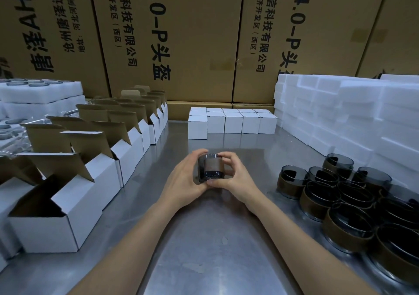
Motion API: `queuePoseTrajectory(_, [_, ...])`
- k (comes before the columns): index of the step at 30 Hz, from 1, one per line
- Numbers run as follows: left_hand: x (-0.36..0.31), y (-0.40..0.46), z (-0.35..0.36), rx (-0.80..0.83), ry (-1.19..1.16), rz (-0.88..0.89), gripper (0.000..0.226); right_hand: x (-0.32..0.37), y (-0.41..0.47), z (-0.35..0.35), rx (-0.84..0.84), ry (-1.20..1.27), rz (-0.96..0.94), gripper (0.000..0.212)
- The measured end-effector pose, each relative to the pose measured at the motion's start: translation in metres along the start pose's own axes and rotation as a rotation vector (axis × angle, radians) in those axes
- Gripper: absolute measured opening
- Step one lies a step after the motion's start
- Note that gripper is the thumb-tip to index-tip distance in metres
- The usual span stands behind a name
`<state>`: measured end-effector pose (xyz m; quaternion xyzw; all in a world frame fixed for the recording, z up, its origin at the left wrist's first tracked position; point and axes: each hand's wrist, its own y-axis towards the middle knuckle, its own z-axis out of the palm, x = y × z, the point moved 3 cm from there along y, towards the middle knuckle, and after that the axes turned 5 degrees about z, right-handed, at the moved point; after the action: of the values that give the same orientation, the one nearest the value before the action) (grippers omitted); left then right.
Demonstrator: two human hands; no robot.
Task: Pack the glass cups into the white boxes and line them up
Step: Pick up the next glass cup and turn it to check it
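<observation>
Smoked glass cup (210, 167) with brown band, clasped between both hands, left (184, 174) and right (233, 176), above steel table (204, 238); open white boxes (95, 170) left, brown cartons (192, 33) behind

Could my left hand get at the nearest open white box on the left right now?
Probably not right away: the left hand and right hand both hold a glass cup. The open box itself sits unobstructed, with bare steel table between.
</observation>
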<state>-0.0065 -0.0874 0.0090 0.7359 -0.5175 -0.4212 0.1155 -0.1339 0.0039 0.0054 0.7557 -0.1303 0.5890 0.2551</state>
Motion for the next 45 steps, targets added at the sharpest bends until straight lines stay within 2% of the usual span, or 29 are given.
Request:
queuePoseTrajectory(2, [-0.002, 0.000, -0.001, -0.017, 0.032, 0.036, 0.064, 0.000, 0.000, 0.000, -0.013, -0.049, -0.026, 0.068])
queuePoseTrajectory(6, [0.001, -0.001, 0.000, -0.009, -0.037, -0.046, 0.060, 0.000, 0.000, 0.000, 0.052, -0.024, 0.016, 0.079])
queuePoseTrajectory(8, [0.004, 0.000, 0.000, -0.014, -0.078, -0.079, 0.060, -0.001, 0.001, -0.001, 0.053, 0.066, 0.084, 0.074])
queuePoseTrajectory(11, [0.005, 0.000, 0.002, 0.006, -0.090, -0.099, 0.061, 0.001, 0.000, -0.003, 0.010, 0.095, 0.068, 0.062])
queuePoseTrajectory(16, [0.000, 0.001, -0.001, -0.032, 0.033, 0.014, 0.066, 0.005, -0.004, 0.000, -0.044, 0.014, -0.039, 0.064])
queuePoseTrajectory(18, [0.001, 0.001, -0.001, -0.026, 0.015, -0.011, 0.062, 0.006, -0.004, -0.001, -0.035, -0.010, -0.044, 0.064])
queuePoseTrajectory(21, [0.003, 0.001, 0.003, 0.021, -0.030, -0.060, 0.055, 0.008, -0.006, -0.001, 0.009, -0.035, 0.015, 0.069])
queuePoseTrajectory(24, [0.003, 0.000, 0.002, 0.024, -0.077, -0.102, 0.055, 0.008, -0.005, 0.000, 0.083, 0.058, 0.122, 0.072])
queuePoseTrajectory(28, [0.003, 0.000, 0.002, 0.030, -0.125, -0.142, 0.066, 0.010, -0.004, 0.000, 0.124, 0.166, 0.261, 0.052])
queuePoseTrajectory(31, [0.000, 0.000, 0.003, 0.052, -0.112, -0.118, 0.071, 0.010, -0.005, 0.001, 0.110, 0.193, 0.225, 0.047])
queuePoseTrajectory(37, [0.003, -0.002, 0.003, 0.079, -0.073, -0.070, 0.056, 0.004, -0.006, 0.002, 0.017, 0.081, 0.090, 0.064])
queuePoseTrajectory(45, [-0.005, -0.010, 0.003, 0.135, 0.004, -0.023, 0.066, 0.004, -0.011, 0.005, -0.038, -0.080, 0.051, 0.070])
